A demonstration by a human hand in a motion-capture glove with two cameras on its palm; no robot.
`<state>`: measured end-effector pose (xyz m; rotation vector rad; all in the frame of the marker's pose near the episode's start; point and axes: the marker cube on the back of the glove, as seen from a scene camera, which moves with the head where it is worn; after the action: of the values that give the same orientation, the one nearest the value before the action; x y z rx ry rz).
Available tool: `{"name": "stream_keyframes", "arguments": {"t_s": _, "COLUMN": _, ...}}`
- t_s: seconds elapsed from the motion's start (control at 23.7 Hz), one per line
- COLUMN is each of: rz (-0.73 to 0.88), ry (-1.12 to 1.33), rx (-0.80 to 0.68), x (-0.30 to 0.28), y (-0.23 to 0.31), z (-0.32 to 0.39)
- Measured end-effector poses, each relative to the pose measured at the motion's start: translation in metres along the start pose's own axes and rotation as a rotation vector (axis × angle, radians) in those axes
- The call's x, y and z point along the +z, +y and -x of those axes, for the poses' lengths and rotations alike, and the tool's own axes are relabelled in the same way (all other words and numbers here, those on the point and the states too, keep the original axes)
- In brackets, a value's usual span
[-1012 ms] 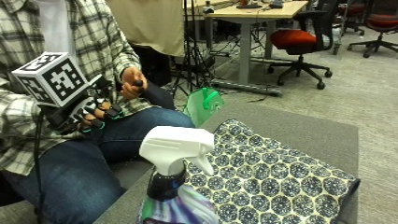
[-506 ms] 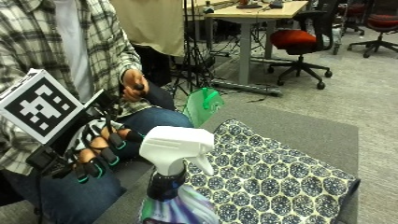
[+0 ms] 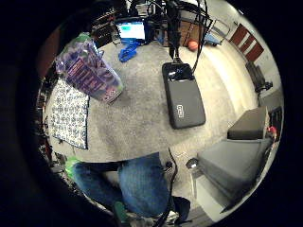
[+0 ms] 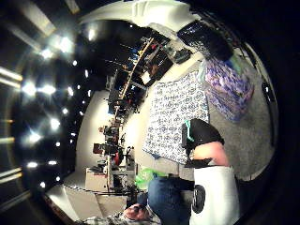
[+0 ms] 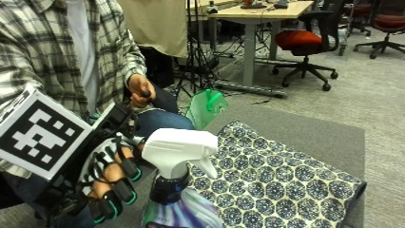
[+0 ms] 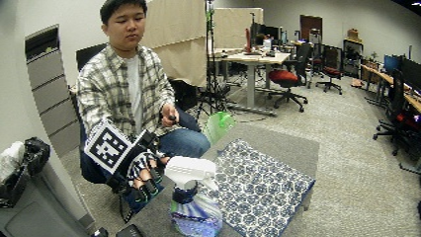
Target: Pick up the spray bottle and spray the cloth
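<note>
A seated person's gloved right hand (image 5: 110, 183) hangs beside a spray bottle (image 5: 177, 190) on a grey table (image 5: 303, 130), fingers hanging loosely curled and holding nothing. The hand is just short of the bottle, with a narrow gap between its fingertips and the dark neck under the white trigger head. The patterned cloth (image 5: 278, 185) lies flat on the far side of the bottle from the hand, its near edge at the bottle's base.

The bottle looks like rigid plastic with a glossy printed sleeve, likely slick on the body and weighted low if it holds liquid; how full it is cannot be told. The narrow neck just below the head appears the best place to take hold, letting the forefinger reach the trigger while the nozzle faces away from the palm toward the cloth. The cloth is thin, soft fabric.
</note>
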<state>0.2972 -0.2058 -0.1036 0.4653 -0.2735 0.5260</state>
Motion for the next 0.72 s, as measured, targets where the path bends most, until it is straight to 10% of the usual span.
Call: {"name": "stream_keyframes", "arguments": {"t_s": 0.72, "rz": -0.140, "ry": -0.356, "rx": 0.078, "x": 0.020, "y": -0.076, "z": -0.005}}
